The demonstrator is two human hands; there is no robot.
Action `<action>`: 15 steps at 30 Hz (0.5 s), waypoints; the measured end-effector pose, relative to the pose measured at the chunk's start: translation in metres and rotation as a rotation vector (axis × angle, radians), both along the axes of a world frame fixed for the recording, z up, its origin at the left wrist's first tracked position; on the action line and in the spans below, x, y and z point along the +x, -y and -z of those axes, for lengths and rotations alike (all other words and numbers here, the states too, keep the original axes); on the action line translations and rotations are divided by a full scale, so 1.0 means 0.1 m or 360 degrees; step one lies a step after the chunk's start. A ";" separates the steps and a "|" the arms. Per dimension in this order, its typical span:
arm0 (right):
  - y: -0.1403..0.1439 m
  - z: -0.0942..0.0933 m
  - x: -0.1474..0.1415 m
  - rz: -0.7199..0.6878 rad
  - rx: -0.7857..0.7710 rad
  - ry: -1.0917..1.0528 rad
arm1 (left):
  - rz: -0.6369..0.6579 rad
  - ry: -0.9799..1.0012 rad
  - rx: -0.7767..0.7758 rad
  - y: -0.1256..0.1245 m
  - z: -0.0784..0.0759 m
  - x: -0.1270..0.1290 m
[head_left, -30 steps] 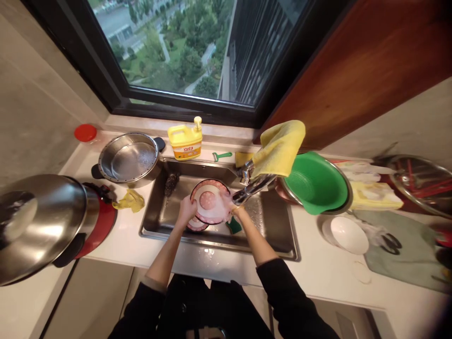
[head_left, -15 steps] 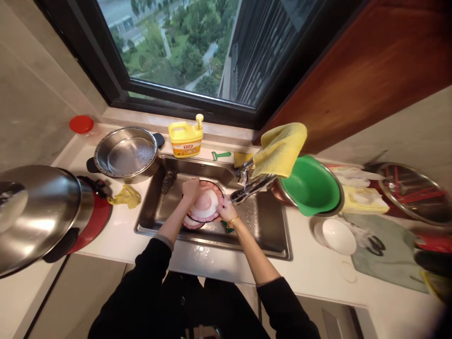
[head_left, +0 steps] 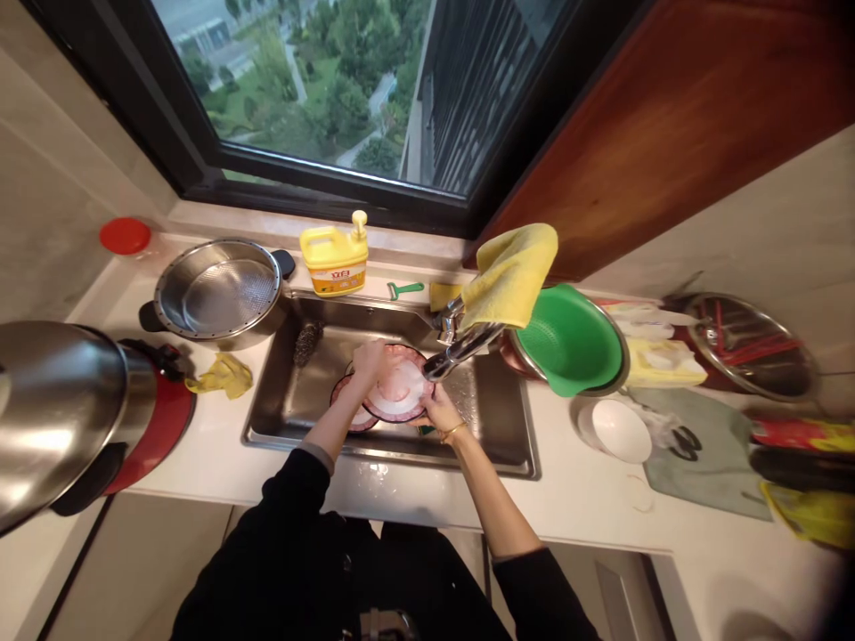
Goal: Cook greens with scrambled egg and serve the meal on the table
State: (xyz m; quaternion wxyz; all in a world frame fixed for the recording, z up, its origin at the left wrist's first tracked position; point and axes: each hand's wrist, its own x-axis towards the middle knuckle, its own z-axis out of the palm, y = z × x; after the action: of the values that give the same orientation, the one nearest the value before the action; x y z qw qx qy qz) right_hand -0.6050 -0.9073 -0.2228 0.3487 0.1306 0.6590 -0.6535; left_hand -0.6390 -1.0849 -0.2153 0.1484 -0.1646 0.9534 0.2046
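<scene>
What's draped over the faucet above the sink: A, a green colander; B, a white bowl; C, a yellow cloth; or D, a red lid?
C: a yellow cloth hangs over the faucet, just above the sink where both hands hold a plate.

A sink (head_left: 498, 427) sat in the desk (head_left: 588, 507), with a plate (head_left: 399, 388) in it under the tap (head_left: 460, 343). A strainer pot (head_left: 217, 292) stood left of the sink, a soap bottle (head_left: 332, 256) behind it, and a colander (head_left: 569, 338) and bowl (head_left: 620, 431) to its right.
</scene>
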 end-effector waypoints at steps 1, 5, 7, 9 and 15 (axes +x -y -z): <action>0.00 -0.01 0.01 0.0005 -0.0005 0.0005 | 0.0002 -0.0009 -0.0004 -0.01 0.00 -0.01; -0.01 -0.02 0.01 0.0030 -0.0019 0.0013 | 0.0045 -0.0074 -0.0024 0.02 0.02 0.00; -0.01 -0.01 0.01 0.0046 -0.0027 0.0011 | 0.0063 -0.0100 -0.0024 0.05 0.04 0.01; -0.01 -0.01 0.01 0.0065 -0.0025 0.0001 | 0.0082 -0.0115 -0.0011 0.09 0.06 0.02; -0.05 -0.04 0.06 0.0027 0.0015 0.0003 | 0.0190 -0.0073 0.0151 0.18 0.17 0.05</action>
State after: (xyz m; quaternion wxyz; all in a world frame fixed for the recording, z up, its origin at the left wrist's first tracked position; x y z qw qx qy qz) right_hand -0.5992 -0.9021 -0.2192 0.3430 0.1385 0.6607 -0.6532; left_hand -0.6336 -1.1032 -0.2324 0.1462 -0.0955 0.9539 0.2440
